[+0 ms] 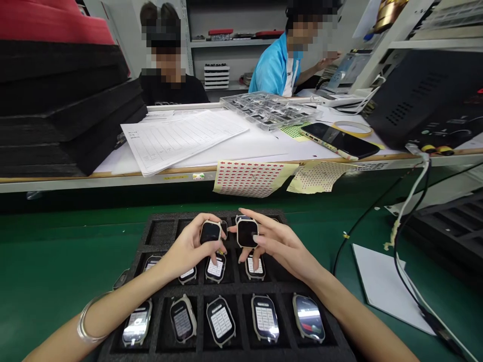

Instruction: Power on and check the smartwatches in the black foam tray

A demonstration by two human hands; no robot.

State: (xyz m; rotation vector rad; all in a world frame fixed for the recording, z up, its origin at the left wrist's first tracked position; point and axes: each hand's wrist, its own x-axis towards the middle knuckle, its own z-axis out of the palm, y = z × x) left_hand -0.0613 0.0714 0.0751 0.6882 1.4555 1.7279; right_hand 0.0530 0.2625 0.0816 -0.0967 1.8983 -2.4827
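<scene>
My left hand (196, 241) is closed around a strapless smartwatch (211, 232) with a dark screen. In my right hand (277, 241) is a second smartwatch (247, 233), also dark, gripped between thumb and fingers. Both are held side by side above a black foam tray (158, 234). Several more watch bodies lie in the tray's compartments, among them one with a lit white grid screen (221, 321) and one with a glossy, reflecting face (308, 318). My hands partly cover the tray's back rows.
A shelf edge holds papers (177, 138), a clear plastic case (267, 110), a phone (339, 141) and a tape roll (352, 129). Black foam trays (56, 110) are stacked at left. Cables (396, 251) and a white sheet (388, 286) lie right. Two people sit beyond.
</scene>
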